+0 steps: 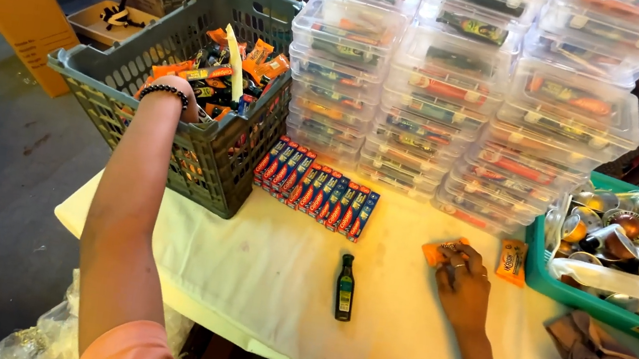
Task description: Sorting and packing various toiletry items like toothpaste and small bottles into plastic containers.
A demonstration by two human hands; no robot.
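1. Two bare hands were at work over a bench [270, 282] covered with a pale cloth.
2. Right hand [462, 287]: lay palm down on the cloth, its fingers closed on an orange sachet [439, 250]. The sachet was small, flat and crumpled, bright orange, its long axis running roughly left to right and tilted slightly up toward the far right. It lay near the middle of the bench, just in front of the stacked boxes.
3. Second orange sachet [511, 261]: lay flat just to the right of the hand, long axis pointing away from the person, touching the edge of the green tray [549, 281].
4. Left hand [184, 103]: reached into a grey slatted crate [212, 163] full of orange and dark packets; a dark beaded bracelet sat at the wrist. Its fingers were hidden among the packets, so the grip could not be told.
5. Small dark glass bottle [345, 287]: lay on the cloth, cap pointing away from the person.
6. Row of blue-and-red cartons [317, 187]: stood beside the crate.
7. Clear lidded boxes [467, 92]: stacked high at the back.
8. Green tray: held metal cups.
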